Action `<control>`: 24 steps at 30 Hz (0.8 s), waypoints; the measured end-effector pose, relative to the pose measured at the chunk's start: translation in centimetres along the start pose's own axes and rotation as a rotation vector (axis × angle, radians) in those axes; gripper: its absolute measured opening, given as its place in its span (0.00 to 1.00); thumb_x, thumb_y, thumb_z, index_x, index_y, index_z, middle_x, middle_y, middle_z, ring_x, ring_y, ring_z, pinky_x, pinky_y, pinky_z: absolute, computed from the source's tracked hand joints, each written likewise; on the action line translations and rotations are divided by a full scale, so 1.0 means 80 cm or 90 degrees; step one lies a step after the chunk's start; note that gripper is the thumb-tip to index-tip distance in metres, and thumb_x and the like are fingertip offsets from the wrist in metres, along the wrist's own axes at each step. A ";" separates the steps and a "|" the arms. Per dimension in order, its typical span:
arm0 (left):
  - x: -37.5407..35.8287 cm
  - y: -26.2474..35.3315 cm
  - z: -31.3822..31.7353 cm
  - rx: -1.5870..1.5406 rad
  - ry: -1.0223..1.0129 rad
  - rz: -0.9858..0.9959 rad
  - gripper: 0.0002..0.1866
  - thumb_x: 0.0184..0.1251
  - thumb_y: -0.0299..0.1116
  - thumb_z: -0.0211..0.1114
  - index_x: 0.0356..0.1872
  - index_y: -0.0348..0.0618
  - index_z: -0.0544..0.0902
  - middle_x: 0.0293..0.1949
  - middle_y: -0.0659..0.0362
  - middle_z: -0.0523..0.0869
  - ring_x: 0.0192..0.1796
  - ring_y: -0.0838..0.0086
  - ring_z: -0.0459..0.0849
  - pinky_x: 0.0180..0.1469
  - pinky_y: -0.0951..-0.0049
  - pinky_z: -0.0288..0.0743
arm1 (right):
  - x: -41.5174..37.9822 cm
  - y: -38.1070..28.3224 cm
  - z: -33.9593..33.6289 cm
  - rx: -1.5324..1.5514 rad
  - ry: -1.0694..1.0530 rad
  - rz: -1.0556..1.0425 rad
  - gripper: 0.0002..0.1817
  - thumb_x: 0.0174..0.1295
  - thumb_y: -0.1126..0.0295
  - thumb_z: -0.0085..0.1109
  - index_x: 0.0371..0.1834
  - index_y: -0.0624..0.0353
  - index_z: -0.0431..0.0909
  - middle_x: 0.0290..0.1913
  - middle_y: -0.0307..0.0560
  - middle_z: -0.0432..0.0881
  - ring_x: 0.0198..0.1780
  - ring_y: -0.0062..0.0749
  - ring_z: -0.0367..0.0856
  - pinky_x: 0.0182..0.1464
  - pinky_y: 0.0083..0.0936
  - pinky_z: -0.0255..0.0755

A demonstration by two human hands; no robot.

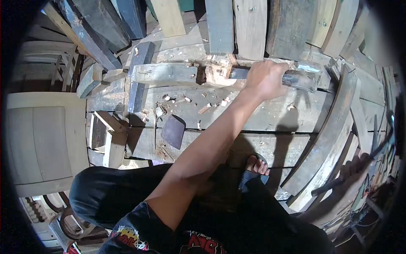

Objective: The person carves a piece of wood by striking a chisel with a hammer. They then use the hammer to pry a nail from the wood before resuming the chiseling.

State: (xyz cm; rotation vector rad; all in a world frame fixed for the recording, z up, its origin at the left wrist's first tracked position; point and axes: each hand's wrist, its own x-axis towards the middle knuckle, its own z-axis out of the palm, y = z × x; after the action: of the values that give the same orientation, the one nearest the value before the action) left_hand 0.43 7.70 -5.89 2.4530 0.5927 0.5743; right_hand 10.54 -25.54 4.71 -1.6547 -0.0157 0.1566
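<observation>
My left hand [266, 79] is wrapped round a chisel, whose dark handle [302, 80] sticks out to the right. The chisel's blade points left, its tip at the freshly cut pale hollow [218, 76] in a wooden beam [165, 73]. Out at the right, my right hand [354, 167] is closed round the dark handle [327, 186] of a long tool, raised away from the beam. Dim light and the lens edge hide that tool's far end. Wood chips [204, 109] lie about the beam.
A dark flat piece [173, 131] lies on the plank floor [270, 108]. Boards [249, 29] lean along the top, a curved timber [325, 135] lies at right, and a small wooden block [115, 144] stands at left. My foot [258, 165] is below the beam.
</observation>
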 end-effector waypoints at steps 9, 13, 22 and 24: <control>-0.001 0.007 -0.001 0.005 -0.008 0.009 0.15 0.47 0.38 0.74 0.36 0.43 0.89 0.29 0.43 0.89 0.35 0.45 0.89 0.44 0.49 0.84 | -0.033 0.082 0.083 -0.105 -0.227 0.272 0.22 0.80 0.42 0.50 0.42 0.51 0.72 0.25 0.28 0.65 0.20 0.11 0.59 0.20 0.14 0.49; 0.010 0.019 0.005 -0.021 -0.071 -0.005 0.13 0.49 0.37 0.73 0.36 0.44 0.89 0.29 0.43 0.89 0.36 0.46 0.90 0.45 0.49 0.85 | -0.005 0.080 0.041 -0.094 -0.199 0.184 0.26 0.78 0.35 0.47 0.41 0.47 0.74 0.22 0.25 0.61 0.17 0.11 0.57 0.18 0.16 0.48; 0.010 0.069 0.001 -0.044 -0.103 0.065 0.15 0.46 0.31 0.72 0.38 0.40 0.87 0.32 0.40 0.89 0.38 0.43 0.89 0.45 0.48 0.84 | 0.003 0.036 0.001 -0.027 0.048 0.114 0.24 0.76 0.36 0.52 0.42 0.45 0.75 0.20 0.26 0.60 0.14 0.10 0.54 0.15 0.15 0.45; 0.010 0.073 0.000 -0.107 -0.049 0.049 0.14 0.46 0.31 0.72 0.37 0.40 0.87 0.30 0.40 0.88 0.37 0.44 0.89 0.43 0.49 0.84 | 0.002 0.030 -0.003 -0.049 0.042 0.085 0.23 0.77 0.37 0.51 0.43 0.45 0.75 0.20 0.26 0.61 0.14 0.10 0.54 0.15 0.14 0.46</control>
State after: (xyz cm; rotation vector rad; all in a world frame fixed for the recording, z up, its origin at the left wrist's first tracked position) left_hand 2.74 3.69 -2.23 2.3352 0.4045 0.5351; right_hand 10.55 -25.99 2.34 -1.7374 0.1401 0.2056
